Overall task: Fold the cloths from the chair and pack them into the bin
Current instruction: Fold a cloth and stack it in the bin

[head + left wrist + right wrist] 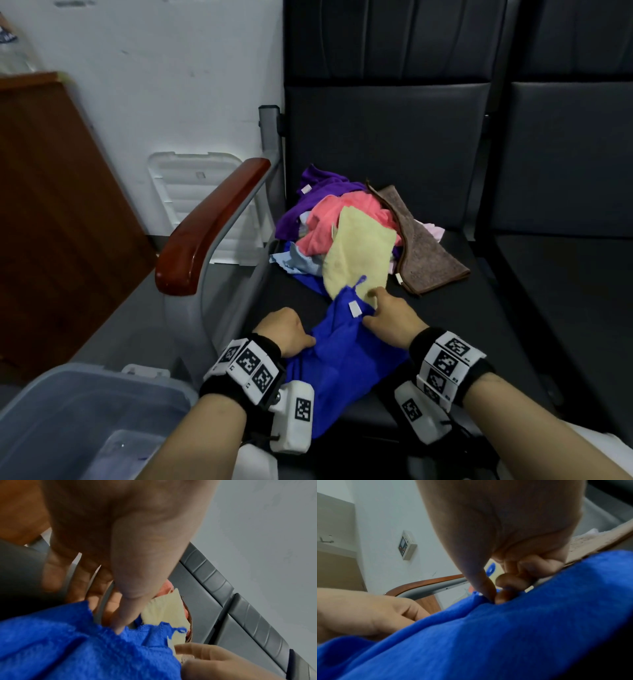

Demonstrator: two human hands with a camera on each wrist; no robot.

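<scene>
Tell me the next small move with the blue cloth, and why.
Probably draw both hands apart to spread the blue cloth flat on the seat. It lies bunched; the right hand pinches its tagged edge and the left hand grips the other side, with no fold made yet.

Bare seat (pixel 479 329) right of cloth pile (pixel 356 236); armrest (pixel 212 226) seemingly blocking left.

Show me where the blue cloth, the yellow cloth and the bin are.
blue cloth (pixel 346 363), head view, middle of the fabric between the hands.
yellow cloth (pixel 359 253), head view, centre of its top face on the pile.
bin (pixel 102 371), head view, far rim.
</scene>
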